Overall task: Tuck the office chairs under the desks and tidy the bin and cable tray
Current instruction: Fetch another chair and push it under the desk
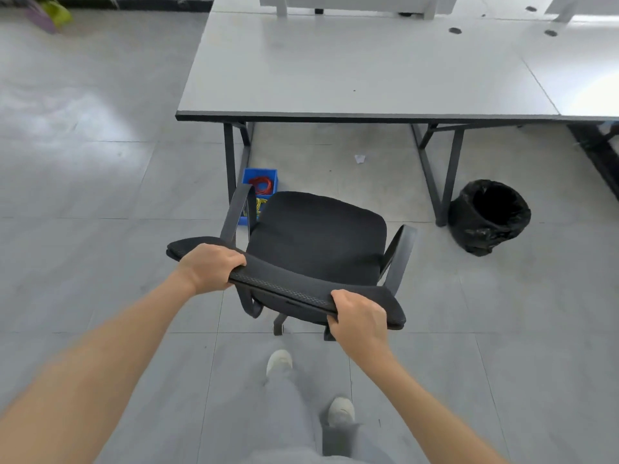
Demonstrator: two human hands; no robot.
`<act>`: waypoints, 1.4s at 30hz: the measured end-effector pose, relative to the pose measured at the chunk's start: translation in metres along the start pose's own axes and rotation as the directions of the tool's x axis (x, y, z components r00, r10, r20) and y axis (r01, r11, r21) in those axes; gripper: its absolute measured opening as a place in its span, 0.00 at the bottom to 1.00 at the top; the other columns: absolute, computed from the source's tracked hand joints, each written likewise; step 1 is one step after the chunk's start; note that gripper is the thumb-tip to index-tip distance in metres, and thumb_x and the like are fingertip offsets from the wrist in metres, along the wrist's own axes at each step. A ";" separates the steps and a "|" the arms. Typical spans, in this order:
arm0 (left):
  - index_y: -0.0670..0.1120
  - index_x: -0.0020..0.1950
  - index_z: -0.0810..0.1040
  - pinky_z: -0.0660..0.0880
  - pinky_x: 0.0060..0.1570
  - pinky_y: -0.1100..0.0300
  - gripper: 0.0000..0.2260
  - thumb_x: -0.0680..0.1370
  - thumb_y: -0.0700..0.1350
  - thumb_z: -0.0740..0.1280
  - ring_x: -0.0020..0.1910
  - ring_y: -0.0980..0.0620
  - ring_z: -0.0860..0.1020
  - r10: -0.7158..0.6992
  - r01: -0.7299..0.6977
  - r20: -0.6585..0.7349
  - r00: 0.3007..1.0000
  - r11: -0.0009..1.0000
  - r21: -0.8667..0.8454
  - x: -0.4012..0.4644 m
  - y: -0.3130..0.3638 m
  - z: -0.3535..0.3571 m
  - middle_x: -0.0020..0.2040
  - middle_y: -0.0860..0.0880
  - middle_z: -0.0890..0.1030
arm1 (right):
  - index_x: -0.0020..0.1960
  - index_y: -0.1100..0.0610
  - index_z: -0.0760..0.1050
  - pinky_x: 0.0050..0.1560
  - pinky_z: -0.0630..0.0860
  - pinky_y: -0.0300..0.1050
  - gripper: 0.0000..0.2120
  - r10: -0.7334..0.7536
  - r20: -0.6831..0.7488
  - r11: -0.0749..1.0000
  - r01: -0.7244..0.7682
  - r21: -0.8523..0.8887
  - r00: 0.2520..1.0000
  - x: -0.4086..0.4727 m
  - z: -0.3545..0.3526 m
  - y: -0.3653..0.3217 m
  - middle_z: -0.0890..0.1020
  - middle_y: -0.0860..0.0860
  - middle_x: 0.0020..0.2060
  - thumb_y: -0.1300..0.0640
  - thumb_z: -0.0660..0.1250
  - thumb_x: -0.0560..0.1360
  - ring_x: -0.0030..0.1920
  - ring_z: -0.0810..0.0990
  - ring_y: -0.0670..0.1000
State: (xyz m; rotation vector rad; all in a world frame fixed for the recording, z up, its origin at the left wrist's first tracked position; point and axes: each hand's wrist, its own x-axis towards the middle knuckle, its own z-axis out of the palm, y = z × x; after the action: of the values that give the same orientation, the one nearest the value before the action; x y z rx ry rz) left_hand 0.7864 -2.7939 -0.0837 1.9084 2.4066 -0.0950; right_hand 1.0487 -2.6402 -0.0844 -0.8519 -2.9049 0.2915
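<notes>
A black office chair (pixel 315 236) stands on the floor in front of a grey desk (pixel 351 65), its seat facing the desk and still outside the desk's front edge. My left hand (pixel 209 267) grips the left part of the backrest's top edge. My right hand (pixel 360 318) grips the right part of the same edge. A blue cable tray (pixel 249 174) with red and yellow cables lies under the desk by its left leg, partly hidden by the chair's armrest. A bin (pixel 489 217) lined with a black bag stands right of the desk's right leg.
A small scrap of white paper (pixel 360 159) lies on the tiled floor under the desk. A second desk (pixel 586 68) adjoins on the right. My feet in light shoes (pixel 279 361) are just behind the chair. Something green and purple (pixel 55 11) lies at the far left.
</notes>
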 end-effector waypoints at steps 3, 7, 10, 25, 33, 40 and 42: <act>0.47 0.39 0.81 0.76 0.26 0.57 0.12 0.64 0.48 0.59 0.32 0.48 0.82 0.060 -0.060 -0.013 0.998 0.998 0.004 0.029 -0.038 -0.004 0.35 0.51 0.84 | 0.33 0.54 0.73 0.23 0.68 0.39 0.10 0.016 -0.014 1.000 -0.016 -0.001 1.000 0.034 0.008 -0.011 0.76 0.46 0.26 0.55 0.74 0.56 0.26 0.75 0.49; 0.47 0.36 0.80 0.74 0.23 0.60 0.07 0.62 0.46 0.64 0.28 0.49 0.80 0.126 -0.127 0.022 0.992 0.991 0.036 0.077 -0.080 -0.013 0.31 0.51 0.82 | 0.36 0.54 0.77 0.24 0.72 0.40 0.10 0.070 -0.042 0.998 -0.069 0.003 0.997 0.089 0.013 -0.013 0.79 0.46 0.28 0.56 0.75 0.56 0.28 0.78 0.50; 0.45 0.39 0.80 0.74 0.26 0.58 0.05 0.63 0.42 0.71 0.31 0.46 0.81 0.140 -0.140 0.041 0.989 0.990 0.008 0.112 -0.107 -0.017 0.33 0.48 0.83 | 0.36 0.55 0.78 0.24 0.68 0.37 0.09 0.108 -0.086 0.994 -0.107 0.016 0.990 0.129 0.012 -0.012 0.79 0.47 0.27 0.60 0.74 0.56 0.26 0.77 0.51; 0.46 0.51 0.79 0.75 0.42 0.57 0.11 0.73 0.47 0.64 0.46 0.47 0.81 0.064 -0.056 0.164 0.984 0.997 -0.054 0.233 -0.164 -0.019 0.47 0.48 0.83 | 0.37 0.53 0.80 0.24 0.68 0.37 0.10 0.110 -0.089 0.994 -0.111 -0.015 0.990 0.255 0.006 0.031 0.81 0.45 0.27 0.58 0.66 0.56 0.27 0.79 0.51; 0.48 0.29 0.75 0.59 0.20 0.68 0.09 0.54 0.47 0.71 0.20 0.54 0.72 0.203 -0.207 0.103 0.974 0.978 0.022 0.239 -0.146 -0.014 0.23 0.54 0.75 | 0.37 0.52 0.81 0.22 0.60 0.36 0.11 0.065 -0.048 0.998 -0.066 -0.021 0.997 0.258 0.000 0.066 0.79 0.45 0.25 0.59 0.66 0.55 0.22 0.76 0.51; 0.46 0.33 0.77 0.70 0.19 0.65 0.11 0.64 0.47 0.56 0.25 0.52 0.77 0.244 -0.241 0.059 0.968 0.969 -0.051 0.254 -0.154 -0.013 0.28 0.53 0.78 | 0.36 0.54 0.80 0.20 0.67 0.38 0.10 0.083 -0.059 0.996 -0.083 -0.014 0.995 0.244 0.001 0.058 0.81 0.47 0.27 0.58 0.61 0.59 0.22 0.77 0.51; 0.46 0.33 0.77 0.69 0.20 0.65 0.08 0.63 0.46 0.60 0.25 0.52 0.77 0.273 -0.270 0.075 0.959 0.962 -0.048 0.263 -0.153 -0.014 0.28 0.53 0.78 | 0.37 0.54 0.80 0.19 0.67 0.40 0.15 0.106 -0.081 0.994 -0.107 -0.011 0.991 0.241 0.003 0.058 0.81 0.48 0.27 0.56 0.55 0.62 0.23 0.77 0.52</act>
State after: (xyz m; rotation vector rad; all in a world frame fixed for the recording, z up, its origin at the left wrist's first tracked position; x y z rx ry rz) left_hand 0.5775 -2.5726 -0.0932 2.1505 2.0578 -0.1084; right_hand 0.8771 -2.4619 -0.0895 -0.9996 -2.7965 0.2376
